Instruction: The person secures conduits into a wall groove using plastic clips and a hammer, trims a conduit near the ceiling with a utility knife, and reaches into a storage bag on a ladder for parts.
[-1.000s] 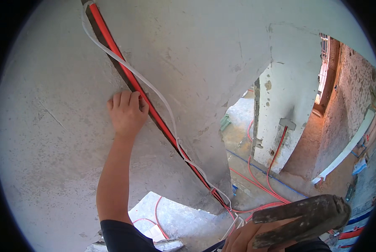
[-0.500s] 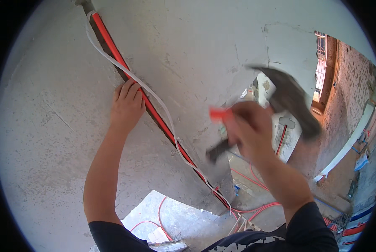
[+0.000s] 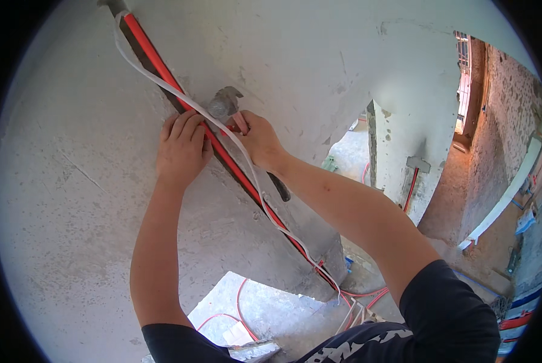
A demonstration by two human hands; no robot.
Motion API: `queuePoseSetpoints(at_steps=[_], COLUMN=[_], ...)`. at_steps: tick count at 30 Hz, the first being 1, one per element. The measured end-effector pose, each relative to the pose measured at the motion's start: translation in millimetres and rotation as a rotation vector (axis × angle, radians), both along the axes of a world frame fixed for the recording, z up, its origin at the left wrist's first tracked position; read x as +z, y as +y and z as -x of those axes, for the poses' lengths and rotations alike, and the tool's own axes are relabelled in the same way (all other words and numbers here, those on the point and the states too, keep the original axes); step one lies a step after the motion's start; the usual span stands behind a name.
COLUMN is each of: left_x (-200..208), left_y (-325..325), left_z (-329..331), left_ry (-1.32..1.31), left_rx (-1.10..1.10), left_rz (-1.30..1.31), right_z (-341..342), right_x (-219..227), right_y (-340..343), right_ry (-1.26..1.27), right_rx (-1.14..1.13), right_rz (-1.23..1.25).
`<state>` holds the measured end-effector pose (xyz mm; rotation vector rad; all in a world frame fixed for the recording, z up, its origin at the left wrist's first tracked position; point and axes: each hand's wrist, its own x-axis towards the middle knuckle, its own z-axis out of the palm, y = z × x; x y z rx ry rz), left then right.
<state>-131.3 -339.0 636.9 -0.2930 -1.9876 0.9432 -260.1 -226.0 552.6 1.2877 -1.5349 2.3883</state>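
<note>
A red conduit pipe [image 3: 153, 57] runs diagonally in a groove [image 3: 141, 53] cut into the grey wall. My left hand [image 3: 183, 148] lies against the wall with fingers curled over the pipe, pressing on it. A loose white cable [image 3: 143, 71] crosses the pipe just above those fingers and hangs down along it. My right hand [image 3: 261, 142] grips a claw hammer [image 3: 224, 104] close below its head; the black handle end shows under the forearm. At the fingertips of the right hand, a small red piece [image 3: 230, 128] is partly hidden beside the pipe.
Red tubes [image 3: 368, 293] lie on the floor where the groove ends at the wall's lower edge. A long-handled hammer [image 3: 417, 164] leans against a pale wall panel to the right. Beyond stand a barred window [image 3: 463, 78] and a curved white strip [image 3: 504, 199].
My right hand has swung left with the hammer and red piece, from the open space on the right to the pipe beside my left hand. The left hand stays on the pipe.
</note>
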Motion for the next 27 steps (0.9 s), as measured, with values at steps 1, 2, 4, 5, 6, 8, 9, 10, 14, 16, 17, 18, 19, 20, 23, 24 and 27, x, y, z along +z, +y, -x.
queuePoseSetpoints(at_steps=[1,2,4,5,6,8,9,10,14,16,17,18,19,20,23,24,27], left_x=[-0.7,-1.5,-1.4,-1.5,-1.8,-2.2,-2.1,-2.1,-3.0,-3.2,-3.0,-3.6,-3.7,-3.8,-5.0,-5.6,-6.7], left_y=[-0.3,-1.3,-3.3,-4.2,-5.2,-6.7,-7.2,-7.8,-10.9,-12.0,-12.5,-13.7,-15.5,-17.3,-20.5,-21.3,-22.3], left_z=[0.6,0.7,-0.2,-0.8,-1.4,-1.7,-1.6,-1.5,-0.3,1.0,1.8,2.3,2.7,3.1,4.4,4.9,5.6], left_ry=[0.010,0.020,0.014,0.011,0.008,0.001,-0.002,-0.006,-0.012,-0.006,-0.004,-0.009,0.001,0.010,0.025,0.026,0.032], left_rx=[0.000,0.000,0.004,0.007,0.009,0.011,0.002,-0.006,-0.020,-0.014,-0.011,-0.014,-0.017,-0.019,-0.026,-0.014,0.024], left_rz=[-0.001,-0.002,-0.005,-0.003,0.000,-0.004,-0.003,-0.003,-0.005,-0.006,-0.006,-0.010,-0.007,-0.004,0.001,0.001,0.003], right_z=[-2.7,-5.5,-11.4,-14.2,-17.1,-21.8,-23.7,-25.8,-32.3,-33.4,-33.7,-35.0,-36.0,-36.5,-35.0,-33.7,-30.3], right_x=[-0.7,-2.2,-3.0,-3.7,-4.4,-7.1,-9.0,-10.8,-16.7,-18.0,-18.4,-18.5,-17.7,-16.5,-14.6,-13.8,-11.2], right_y=[-5.1,-9.2,-13.8,-15.6,-17.1,-20.2,-21.7,-23.2,-30.7,-35.1,-37.2,-39.4,-42.1,-44.7,-46.5,-45.5,-41.6], right_ry=[0.002,0.005,0.011,0.020,0.030,0.038,0.031,0.025,0.025,0.052,0.066,0.062,0.078,0.093,0.121,0.130,0.158], right_rx=[-0.017,-0.035,-0.069,-0.105,-0.141,-0.177,-0.184,-0.191,-0.242,-0.314,-0.350,-0.353,-0.368,-0.384,-0.417,-0.396,-0.332], right_rz=[-0.014,-0.028,-0.028,-0.022,-0.016,-0.017,-0.001,0.014,0.048,0.061,0.067,0.063,0.076,0.090,0.115,0.104,0.071])
